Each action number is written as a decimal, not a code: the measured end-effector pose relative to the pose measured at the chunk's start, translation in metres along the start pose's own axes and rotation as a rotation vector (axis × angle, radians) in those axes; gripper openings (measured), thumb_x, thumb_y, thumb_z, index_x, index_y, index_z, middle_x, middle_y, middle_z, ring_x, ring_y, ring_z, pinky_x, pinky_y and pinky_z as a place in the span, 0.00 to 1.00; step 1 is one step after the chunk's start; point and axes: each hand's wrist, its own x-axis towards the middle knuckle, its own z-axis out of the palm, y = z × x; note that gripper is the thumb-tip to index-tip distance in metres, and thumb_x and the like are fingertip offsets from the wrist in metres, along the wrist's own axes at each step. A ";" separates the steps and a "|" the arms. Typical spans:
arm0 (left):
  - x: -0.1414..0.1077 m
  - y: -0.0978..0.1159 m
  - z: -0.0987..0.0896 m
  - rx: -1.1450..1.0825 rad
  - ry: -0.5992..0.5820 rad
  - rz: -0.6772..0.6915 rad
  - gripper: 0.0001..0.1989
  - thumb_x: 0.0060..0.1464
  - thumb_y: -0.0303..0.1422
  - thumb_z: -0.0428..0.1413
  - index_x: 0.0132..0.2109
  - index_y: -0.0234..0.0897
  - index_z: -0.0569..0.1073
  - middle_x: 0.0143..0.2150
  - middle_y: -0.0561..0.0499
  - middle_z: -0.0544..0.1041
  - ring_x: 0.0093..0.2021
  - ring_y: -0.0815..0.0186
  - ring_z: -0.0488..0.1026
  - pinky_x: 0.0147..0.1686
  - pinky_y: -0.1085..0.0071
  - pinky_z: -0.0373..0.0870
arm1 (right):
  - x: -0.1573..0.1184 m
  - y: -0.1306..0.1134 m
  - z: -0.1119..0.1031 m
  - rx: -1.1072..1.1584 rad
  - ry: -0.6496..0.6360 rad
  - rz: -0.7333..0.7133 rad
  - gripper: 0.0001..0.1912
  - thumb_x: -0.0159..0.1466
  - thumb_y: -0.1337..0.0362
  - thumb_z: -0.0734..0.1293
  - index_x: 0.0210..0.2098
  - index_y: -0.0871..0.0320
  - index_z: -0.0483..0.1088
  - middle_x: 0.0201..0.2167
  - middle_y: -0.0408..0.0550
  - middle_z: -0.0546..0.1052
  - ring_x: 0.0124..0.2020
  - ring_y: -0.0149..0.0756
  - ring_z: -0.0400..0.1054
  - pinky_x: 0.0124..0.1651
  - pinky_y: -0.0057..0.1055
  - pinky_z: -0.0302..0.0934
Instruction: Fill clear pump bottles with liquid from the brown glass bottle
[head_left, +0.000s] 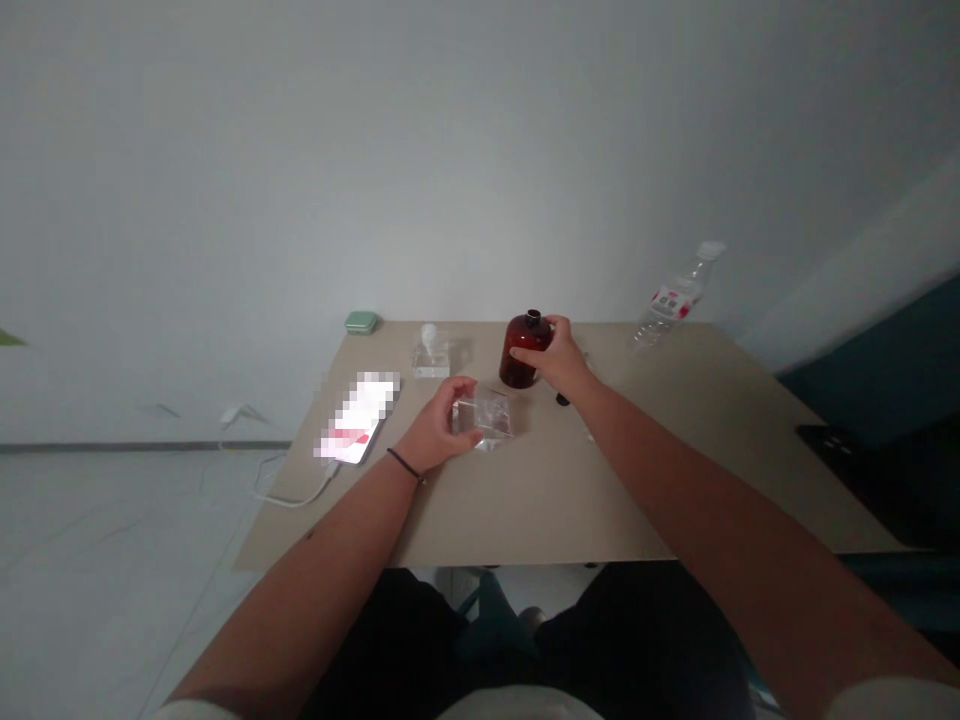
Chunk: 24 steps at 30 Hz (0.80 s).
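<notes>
My right hand is wrapped round the side of a dark brown bottle, which is upright with its narrow neck uncapped. Closer to me, my left hand grips the left side of a small clear plastic box at the tabletop, thumb in front and fingers behind. Behind that hand stands another clear box with a white round-topped piece in or on it; which, I cannot tell. A small black item lies below my right wrist, partly hidden, its kind unclear.
On the beige table, a lit phone with a white cable lies at left. A small green case sits at the back left corner. A clear water bottle stands back right, against the grey wall side.
</notes>
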 end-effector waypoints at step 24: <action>-0.001 -0.009 0.004 -0.035 -0.132 -0.045 0.46 0.46 0.33 0.66 0.66 0.43 0.50 0.55 0.43 0.67 0.57 0.55 0.69 0.63 0.50 0.63 | -0.125 0.063 -0.095 -0.594 -0.140 -0.133 0.27 0.67 0.53 0.63 0.63 0.53 0.67 0.52 0.56 0.71 0.52 0.45 0.72 0.57 0.45 0.66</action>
